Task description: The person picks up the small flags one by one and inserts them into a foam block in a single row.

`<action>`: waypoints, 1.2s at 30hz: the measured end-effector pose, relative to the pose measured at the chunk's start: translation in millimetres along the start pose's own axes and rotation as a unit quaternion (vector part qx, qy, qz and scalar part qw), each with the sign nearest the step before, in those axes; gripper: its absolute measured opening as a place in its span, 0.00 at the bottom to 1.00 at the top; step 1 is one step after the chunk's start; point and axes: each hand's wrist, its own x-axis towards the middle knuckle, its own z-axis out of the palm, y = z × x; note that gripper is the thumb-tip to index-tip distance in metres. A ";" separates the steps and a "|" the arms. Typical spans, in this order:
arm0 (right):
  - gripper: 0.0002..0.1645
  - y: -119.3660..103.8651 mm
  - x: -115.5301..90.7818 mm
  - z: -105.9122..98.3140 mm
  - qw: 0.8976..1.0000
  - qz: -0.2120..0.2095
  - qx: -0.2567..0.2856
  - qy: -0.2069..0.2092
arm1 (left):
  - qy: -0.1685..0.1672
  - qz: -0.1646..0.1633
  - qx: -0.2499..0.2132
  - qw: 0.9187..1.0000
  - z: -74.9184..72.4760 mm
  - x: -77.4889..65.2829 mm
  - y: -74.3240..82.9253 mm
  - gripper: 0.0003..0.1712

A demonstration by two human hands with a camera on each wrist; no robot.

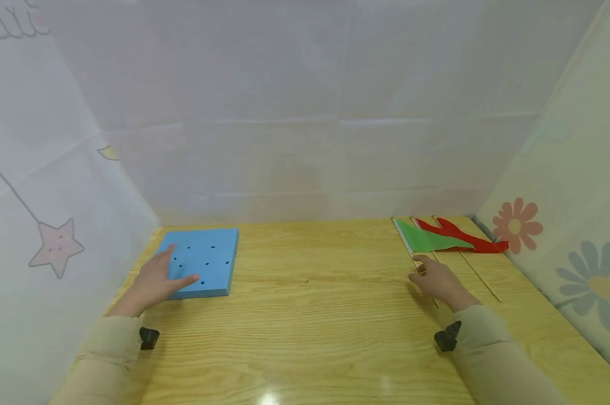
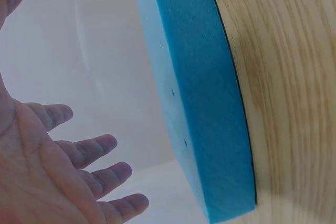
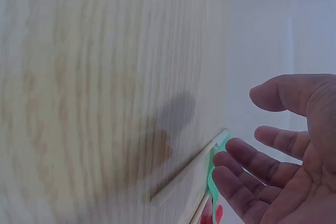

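Green triangular flag [image 1: 431, 240] near right edge of wooden table [image 1: 305, 326], blue holed slab [image 1: 197, 256] well apart; left hand [image 1: 154, 280], right hand [image 1: 437, 278] released.

A plain beige, creased fabric left sleeve [image 1: 102, 351] and a matching beige fabric right sleeve [image 1: 499, 351] are worn with a small, angular black left wrist device [image 1: 149, 338] and a similarly small, blocky black right wrist device [image 1: 447, 337].
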 end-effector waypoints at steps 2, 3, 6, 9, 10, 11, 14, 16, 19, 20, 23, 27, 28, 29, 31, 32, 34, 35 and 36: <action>0.37 3.9 -2.3 -3.4 1.000 0.003 0.002 0.000 | -0.005 -0.011 -0.017 1.000 -3.3 -2.4 -3.9 0.66; 0.37 5.9 -3.6 -4.9 1.000 0.006 0.004 -0.001 | -0.008 -0.017 -0.026 0.999 -4.9 -3.7 -5.3 0.67; 0.36 13.4 -6.9 -9.2 1.000 0.013 0.007 -0.002 | -0.015 -0.033 -0.045 0.998 -8.2 -6.0 -9.9 0.67; 0.36 20.6 -9.3 -12.4 1.000 0.016 0.008 0.002 | -0.018 -0.045 -0.053 0.997 -10.2 -7.0 -15.8 0.67; 0.36 22.7 -10.0 -12.9 1.000 0.017 0.010 0.003 | -0.019 -0.049 -0.055 0.997 -10.6 -7.1 -18.2 0.67; 0.36 24.4 -10.6 -13.3 1.000 0.019 0.012 0.004 | -0.021 -0.054 -0.061 0.996 -11.0 -7.5 -20.6 0.68; 0.36 28.9 -12.4 -12.9 0.999 0.027 0.025 0.005 | -0.027 -0.070 -0.078 0.994 -12.4 -9.2 -28.4 0.68; 0.37 31.3 -14.0 -12.1 0.999 0.036 0.041 0.001 | -0.034 -0.081 -0.093 0.992 -12.9 -10.7 -33.3 0.68; 0.37 35.4 -15.8 -11.5 0.997 0.049 0.063 -0.003 | -0.042 -0.091 -0.110 0.989 -12.8 -12.2 -39.9 0.68; 0.37 36.9 -16.2 -11.4 0.996 0.052 0.070 -0.004 | -0.044 -0.093 -0.115 0.988 -12.6 -12.6 -41.8 0.68; 0.36 40.5 -16.4 -11.6 0.995 0.060 0.077 -0.003 | -0.051 -0.100 -0.121 0.986 -12.2 -13.0 -46.7 0.68; 0.35 42.7 -16.2 -11.2 0.995 0.064 0.078 -0.004 | -0.062 -0.108 -0.129 0.984 -11.6 -12.1 -52.2 0.70; 0.35 42.9 -16.3 -10.9 0.995 0.064 0.079 -0.004 | -0.064 -0.110 -0.130 0.983 -11.0 -11.7 -53.6 0.70; 0.35 42.9 -16.7 -10.4 0.994 0.065 0.082 -0.005 | -0.066 -0.111 -0.129 0.983 -10.4 -11.3 -54.9 0.70; 0.35 43.0 -17.8 -9.3 0.994 0.065 0.089 -0.005 | -0.069 -0.112 -0.132 0.983 -8.8 -11.1 -57.2 0.71; 0.34 43.3 -18.4 -8.6 0.994 0.065 0.092 -0.005 | -0.069 -0.111 -0.132 0.983 -8.0 -11.0 -58.2 0.71; 0.34 43.3 -19.9 -7.6 0.993 0.067 0.097 -0.003 | -0.067 -0.110 -0.132 0.983 -6.2 -10.9 -60.0 0.71; 0.33 43.6 -20.7 -7.0 0.993 0.066 0.100 -0.001 | -0.067 -0.109 -0.132 0.983 -5.7 -10.9 -60.3 0.72; 0.33 44.1 -21.3 -6.4 0.993 0.066 0.101 0.000 | -0.067 -0.109 -0.133 0.983 -5.3 -10.9 -60.7 0.72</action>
